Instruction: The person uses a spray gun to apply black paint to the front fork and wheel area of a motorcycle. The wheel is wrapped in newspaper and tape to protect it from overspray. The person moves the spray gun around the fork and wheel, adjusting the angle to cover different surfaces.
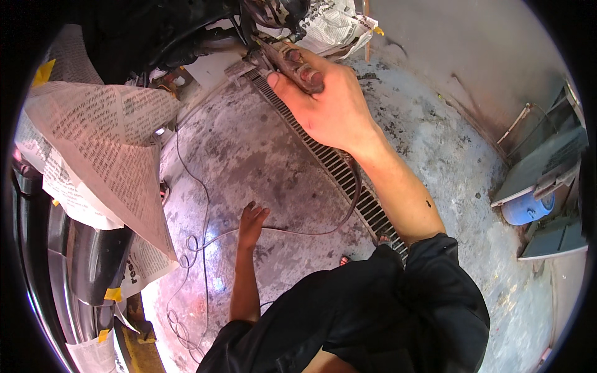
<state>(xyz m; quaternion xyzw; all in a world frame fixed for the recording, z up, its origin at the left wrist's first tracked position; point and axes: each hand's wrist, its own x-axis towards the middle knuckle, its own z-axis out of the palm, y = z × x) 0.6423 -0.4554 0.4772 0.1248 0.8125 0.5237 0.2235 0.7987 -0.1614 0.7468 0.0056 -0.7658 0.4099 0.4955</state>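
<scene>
My right hand [329, 105] is raised at the upper middle, closed around a stained, brownish spray gun [303, 73] with two round knobs at its back end. A thin hose [357, 186] runs down from beneath that hand and loops left across the floor. The gun's front end points up toward dark vehicle parts [186, 31], and its tip is hard to make out against them. Lower down, my left hand [252, 222] hangs over the floor with its fingers loosely apart, holding nothing.
Newspaper sheets [106, 143] fixed with yellow tape cover parts at left, above black curved panels [93, 267]. More newspaper [336, 28] hangs at the top. A slotted drain grate [323, 158] crosses the floor. Coiled hose [189, 255] lies at lower left. A blue drum [528, 208] stands right.
</scene>
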